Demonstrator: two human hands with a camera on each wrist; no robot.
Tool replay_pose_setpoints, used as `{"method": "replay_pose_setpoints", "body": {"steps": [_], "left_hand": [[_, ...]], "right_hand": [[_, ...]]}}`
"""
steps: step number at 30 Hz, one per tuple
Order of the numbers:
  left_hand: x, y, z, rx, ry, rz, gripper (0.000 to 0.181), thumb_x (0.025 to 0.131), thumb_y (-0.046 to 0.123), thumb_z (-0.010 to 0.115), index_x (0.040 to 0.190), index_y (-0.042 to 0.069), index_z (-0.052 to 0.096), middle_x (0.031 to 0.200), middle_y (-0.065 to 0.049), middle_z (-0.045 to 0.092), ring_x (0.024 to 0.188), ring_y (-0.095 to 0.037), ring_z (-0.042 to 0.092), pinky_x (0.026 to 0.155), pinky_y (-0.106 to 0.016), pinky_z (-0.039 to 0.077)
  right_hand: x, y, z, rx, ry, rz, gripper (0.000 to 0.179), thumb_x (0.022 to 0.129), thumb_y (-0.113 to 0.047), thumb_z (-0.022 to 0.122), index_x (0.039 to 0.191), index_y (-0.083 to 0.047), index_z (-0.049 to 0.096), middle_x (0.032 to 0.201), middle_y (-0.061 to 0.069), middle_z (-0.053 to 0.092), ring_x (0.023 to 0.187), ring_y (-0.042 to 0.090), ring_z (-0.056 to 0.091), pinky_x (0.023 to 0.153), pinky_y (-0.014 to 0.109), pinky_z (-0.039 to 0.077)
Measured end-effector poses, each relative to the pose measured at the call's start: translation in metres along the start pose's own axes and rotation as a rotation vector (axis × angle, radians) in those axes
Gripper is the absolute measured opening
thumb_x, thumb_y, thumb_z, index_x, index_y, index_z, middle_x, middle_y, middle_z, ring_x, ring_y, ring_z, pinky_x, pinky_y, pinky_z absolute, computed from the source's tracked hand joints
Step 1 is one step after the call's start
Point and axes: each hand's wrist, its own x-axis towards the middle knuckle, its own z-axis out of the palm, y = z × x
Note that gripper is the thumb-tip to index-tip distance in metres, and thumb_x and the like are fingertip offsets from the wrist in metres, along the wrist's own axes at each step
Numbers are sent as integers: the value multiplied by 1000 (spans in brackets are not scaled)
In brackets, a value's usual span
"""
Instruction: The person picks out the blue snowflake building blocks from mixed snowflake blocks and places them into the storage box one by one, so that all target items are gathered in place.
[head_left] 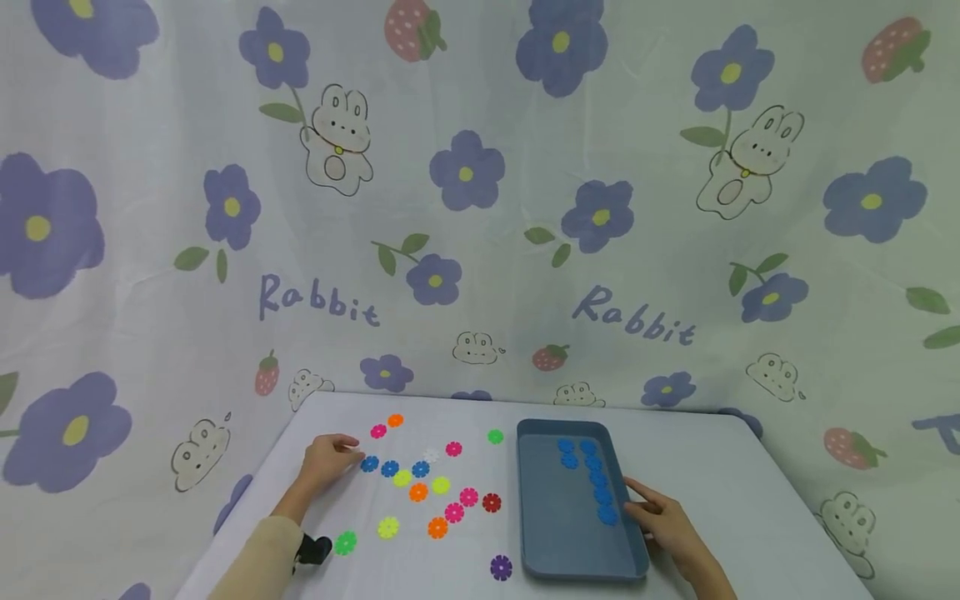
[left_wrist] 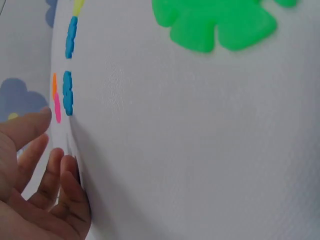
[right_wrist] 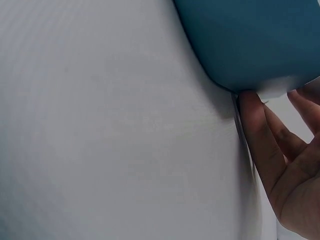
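The left hand (head_left: 328,461) has its grip apart, just beside a blue disc (head_left: 370,463) on the counter (head_left: 697,454). A soft pinch should work best. The right hand (head_left: 664,520), not clamped, touches the tray (head_left: 558,537); holding that still should help.

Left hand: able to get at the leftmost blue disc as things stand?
Likely yes: the left hand is right at the leftmost blue disc, fingers relaxed, with no other disc between them on the white table.
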Motion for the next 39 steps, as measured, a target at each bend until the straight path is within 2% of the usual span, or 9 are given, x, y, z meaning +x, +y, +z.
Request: {"method": "replay_pose_setpoints", "body": {"steps": [4,9,20,28,33,39], "left_hand": [[0,0,0,-9,-33,11,33,83,19,77,109,0,68,95,-10,64,84,-24,56,77,-39,54],[2,1,1,-5,-70,36,37,81,24,80,110,3,70,94,-7,63,83,-23,54,72,-34,52],[3,1,8,76,-139,56,39,76,28,84,107,8,72,89,-6,56,83,-23,49,68,-33,45],[4,-2,13,104,-128,37,37,74,30,85,103,11,71,86,-6,53,81,-23,48,65,-31,41],[6,0,13,77,-112,56,33,74,26,85,97,8,69,83,-6,55,78,-22,49,64,-31,42],[5,6,14,15,-133,101,23,77,9,81,98,6,70,83,-5,57,75,-21,51,63,-30,47]], "right_hand": [[0,1,0,-2,3,8,62,90,-24,71,144,-8,46,106,14,67,84,26,66,68,41,57],[1,0,0,6,3,7,61,90,-23,71,144,-8,46,106,15,67,84,28,66,69,42,57],[-1,0,1,18,15,-3,61,89,-22,71,143,-7,47,106,15,67,83,28,67,67,42,57],[-2,-1,0,21,-6,-9,61,90,-23,70,144,-7,46,108,17,67,85,29,66,68,43,57],[0,2,0,24,3,-9,61,90,-24,70,144,-8,47,109,17,67,85,29,66,69,43,57],[0,4,-2,35,-13,-23,62,91,-24,70,145,-7,45,109,17,66,85,30,66,68,43,57]]}}
